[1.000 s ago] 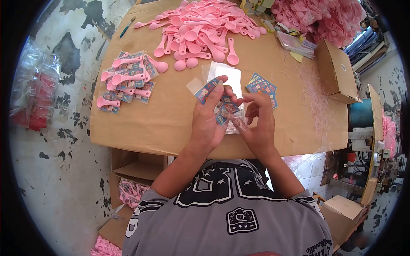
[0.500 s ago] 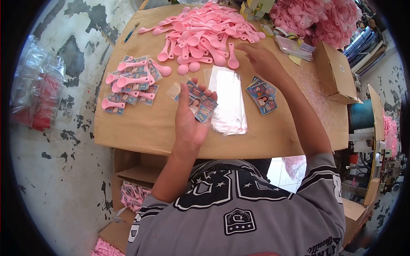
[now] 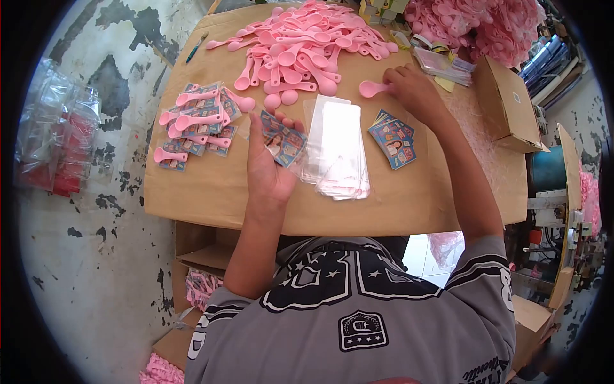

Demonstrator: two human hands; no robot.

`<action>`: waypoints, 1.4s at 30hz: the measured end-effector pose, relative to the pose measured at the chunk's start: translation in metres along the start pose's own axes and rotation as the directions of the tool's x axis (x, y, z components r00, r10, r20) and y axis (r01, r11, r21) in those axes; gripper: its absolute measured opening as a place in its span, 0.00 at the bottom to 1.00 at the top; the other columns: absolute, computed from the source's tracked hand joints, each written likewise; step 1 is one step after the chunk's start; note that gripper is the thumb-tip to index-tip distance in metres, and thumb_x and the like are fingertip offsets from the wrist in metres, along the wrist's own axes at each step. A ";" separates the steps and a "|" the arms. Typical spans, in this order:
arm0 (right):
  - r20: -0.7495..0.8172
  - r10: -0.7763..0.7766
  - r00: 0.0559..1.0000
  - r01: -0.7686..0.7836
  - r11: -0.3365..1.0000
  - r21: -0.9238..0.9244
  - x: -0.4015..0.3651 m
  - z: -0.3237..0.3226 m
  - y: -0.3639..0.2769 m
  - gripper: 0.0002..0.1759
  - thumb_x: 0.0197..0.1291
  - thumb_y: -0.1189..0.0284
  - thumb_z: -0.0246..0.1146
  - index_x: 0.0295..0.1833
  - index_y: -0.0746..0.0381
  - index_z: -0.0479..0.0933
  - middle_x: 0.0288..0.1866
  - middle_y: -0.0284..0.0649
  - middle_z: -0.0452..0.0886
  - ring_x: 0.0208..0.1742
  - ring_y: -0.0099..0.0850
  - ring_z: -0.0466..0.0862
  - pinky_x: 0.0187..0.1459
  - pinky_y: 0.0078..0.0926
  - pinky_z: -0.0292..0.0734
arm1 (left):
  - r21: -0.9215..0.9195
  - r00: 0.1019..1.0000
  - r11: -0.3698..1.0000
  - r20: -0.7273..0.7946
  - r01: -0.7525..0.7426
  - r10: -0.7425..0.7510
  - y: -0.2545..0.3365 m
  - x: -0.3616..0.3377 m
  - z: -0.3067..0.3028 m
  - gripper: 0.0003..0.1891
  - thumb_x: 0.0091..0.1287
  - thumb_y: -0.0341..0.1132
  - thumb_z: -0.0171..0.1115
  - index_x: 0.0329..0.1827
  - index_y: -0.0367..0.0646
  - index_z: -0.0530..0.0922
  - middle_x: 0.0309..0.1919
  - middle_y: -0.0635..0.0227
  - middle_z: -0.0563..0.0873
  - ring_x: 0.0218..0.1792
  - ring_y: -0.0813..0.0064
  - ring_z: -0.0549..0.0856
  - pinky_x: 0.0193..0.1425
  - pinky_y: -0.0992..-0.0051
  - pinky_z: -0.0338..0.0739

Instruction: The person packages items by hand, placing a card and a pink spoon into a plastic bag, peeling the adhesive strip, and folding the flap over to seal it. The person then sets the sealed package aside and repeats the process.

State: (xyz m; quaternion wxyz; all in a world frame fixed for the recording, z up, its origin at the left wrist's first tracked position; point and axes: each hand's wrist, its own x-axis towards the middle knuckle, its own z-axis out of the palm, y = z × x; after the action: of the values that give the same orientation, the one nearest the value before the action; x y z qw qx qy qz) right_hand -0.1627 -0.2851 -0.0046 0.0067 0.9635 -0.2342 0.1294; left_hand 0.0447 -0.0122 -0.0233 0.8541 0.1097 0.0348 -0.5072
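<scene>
My left hand [image 3: 270, 168] is closed around a printed card in a clear plastic bag [image 3: 284, 144], palm turned up above the table. In my right hand [image 3: 409, 89] is the handle end of a pink measuring spoon [image 3: 372, 89], its bowl pointing left. Between the hands lies a stack of clear plastic bags [image 3: 342, 144], shiny with glare. Right of that stack sits a small fanned pile of printed cards [image 3: 392, 142]. Beyond my hands spreads a big heap of pink spoons [image 3: 297, 48]. On the left, several bagged cards with pink spoons [image 3: 199, 125] are piled together.
A pen [image 3: 197, 48] lies at the table's far left edge. Toward the back right are tape rolls [image 3: 422, 43], a large bag of pink spoons [image 3: 473, 25] and a cardboard box [image 3: 508, 105]. Below the table's left side stands an open carton [image 3: 203, 246].
My right hand has taken hold of a pink spoon from the heap's near right edge and moved right with it. My left hand has shifted slightly left with the bagged card.
</scene>
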 end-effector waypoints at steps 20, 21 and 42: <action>0.378 0.253 0.891 -0.380 -0.041 0.924 -0.112 -0.047 -0.157 0.12 0.76 0.73 0.67 0.60 0.66 0.83 0.44 0.32 0.88 0.39 0.16 0.82 0.41 0.17 0.79 | 0.292 0.962 0.924 0.185 -0.247 0.199 -0.033 0.006 0.030 0.22 0.80 0.54 0.61 0.62 0.44 0.78 0.47 0.68 0.87 0.47 0.73 0.87 0.70 0.58 0.83; 0.348 0.292 0.891 -0.341 -0.076 0.937 -0.112 -0.043 -0.159 0.12 0.76 0.73 0.66 0.60 0.66 0.83 0.45 0.33 0.88 0.40 0.17 0.83 0.42 0.18 0.80 | 0.291 0.963 0.925 0.191 -0.243 0.193 -0.033 0.006 0.030 0.23 0.80 0.54 0.61 0.63 0.44 0.78 0.47 0.68 0.87 0.48 0.73 0.87 0.70 0.58 0.83; 0.251 0.376 0.892 -0.231 -0.098 0.968 -0.126 -0.038 -0.156 0.11 0.75 0.72 0.69 0.55 0.67 0.83 0.43 0.34 0.88 0.42 0.19 0.85 0.45 0.20 0.81 | 0.338 0.927 0.878 0.277 -0.340 0.252 -0.037 -0.004 0.037 0.22 0.79 0.51 0.65 0.65 0.45 0.75 0.46 0.69 0.85 0.48 0.73 0.86 0.75 0.58 0.79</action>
State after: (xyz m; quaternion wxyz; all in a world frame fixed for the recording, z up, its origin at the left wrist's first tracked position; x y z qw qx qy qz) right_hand -0.2091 -0.0874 0.0076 -0.6925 0.5900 -0.2836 0.3031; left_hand 0.0083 -0.0344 0.0073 0.8826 0.2191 -0.1781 -0.3760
